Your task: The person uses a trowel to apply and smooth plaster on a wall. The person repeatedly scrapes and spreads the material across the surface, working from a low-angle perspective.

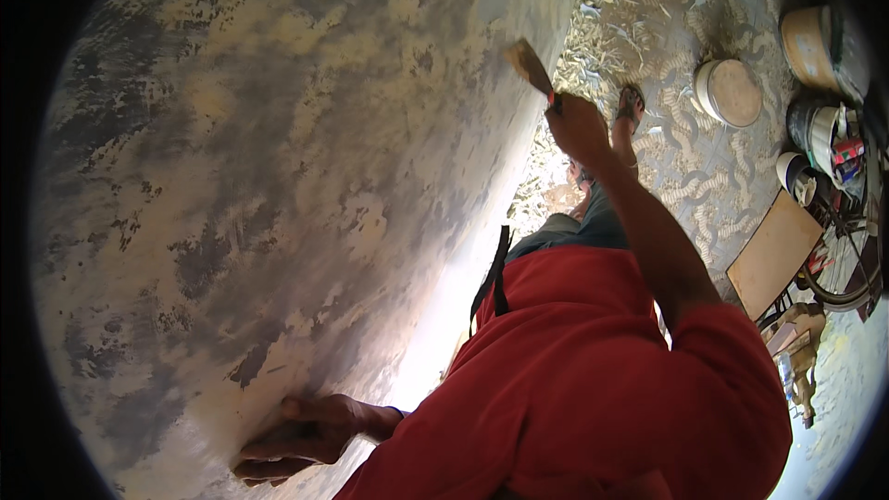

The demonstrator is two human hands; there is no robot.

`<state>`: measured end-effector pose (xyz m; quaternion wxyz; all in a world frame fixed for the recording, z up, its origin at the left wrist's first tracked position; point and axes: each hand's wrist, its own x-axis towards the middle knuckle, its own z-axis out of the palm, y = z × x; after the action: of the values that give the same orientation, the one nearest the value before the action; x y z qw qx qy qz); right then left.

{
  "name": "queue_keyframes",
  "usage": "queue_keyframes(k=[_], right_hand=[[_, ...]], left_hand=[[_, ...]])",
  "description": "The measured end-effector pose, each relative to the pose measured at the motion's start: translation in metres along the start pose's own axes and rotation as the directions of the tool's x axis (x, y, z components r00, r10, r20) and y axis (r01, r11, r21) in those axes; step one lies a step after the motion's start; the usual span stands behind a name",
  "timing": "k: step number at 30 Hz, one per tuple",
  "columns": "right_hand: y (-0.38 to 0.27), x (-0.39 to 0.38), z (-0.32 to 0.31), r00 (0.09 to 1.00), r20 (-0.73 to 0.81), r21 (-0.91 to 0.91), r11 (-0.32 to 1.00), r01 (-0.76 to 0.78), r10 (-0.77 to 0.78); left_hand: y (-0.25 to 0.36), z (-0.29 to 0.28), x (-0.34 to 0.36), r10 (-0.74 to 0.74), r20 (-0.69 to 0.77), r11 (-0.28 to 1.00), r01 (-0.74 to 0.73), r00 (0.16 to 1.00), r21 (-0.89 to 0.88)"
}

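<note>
My right hand is closed on the handle of a scraper, its stained blade raised toward the mottled, patchy wall that fills the left of the view; whether blade and wall touch I cannot tell. Lower left, my left hand lies against that wall with its fingers extended and thumb apart; any small thing under the palm is hidden. My red-shirted body and sandaled feet show between wall and floor.
Pale flakes litter the patterned floor along the wall's foot. A round lidded container, buckets with assorted items, a tan board and what looks like a bicycle wheel stand at the right.
</note>
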<state>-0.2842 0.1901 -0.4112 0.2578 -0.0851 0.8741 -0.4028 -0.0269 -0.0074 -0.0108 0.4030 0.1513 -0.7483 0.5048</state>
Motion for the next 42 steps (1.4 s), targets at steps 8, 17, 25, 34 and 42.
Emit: queue_keyframes(k=[8, 17, 25, 34, 42], right_hand=[[-0.081, 0.060, -0.060, 0.962, -0.246, 0.084, 0.986, 0.142, -0.117], [-0.012, -0.026, 0.011, 0.999, 0.037, 0.031, 0.999, 0.006, -0.007], [-0.044, 0.008, -0.044, 0.999, -0.005, -0.007, 0.999, 0.049, -0.049], [-0.072, 0.044, -0.065, 0.998, -0.003, 0.038, 0.997, 0.063, -0.063], [-0.049, 0.016, -0.022, 0.997, 0.075, 0.021, 1.000, 0.000, -0.002]], left_hand=[[0.005, -0.001, -0.001, 0.006, 0.052, 1.000, -0.007, 0.999, 0.012], [0.003, 0.000, 0.002, 0.038, 0.028, 0.998, -0.036, 0.999, -0.052], [0.004, -0.005, 0.002, 0.012, 0.097, 0.999, -0.015, 0.995, 0.032], [0.012, -0.006, -0.002, -0.065, 0.095, 0.998, 0.062, 0.993, 0.033], [0.006, -0.007, -0.001, -0.013, 0.082, 1.000, 0.014, 0.997, -0.018]])
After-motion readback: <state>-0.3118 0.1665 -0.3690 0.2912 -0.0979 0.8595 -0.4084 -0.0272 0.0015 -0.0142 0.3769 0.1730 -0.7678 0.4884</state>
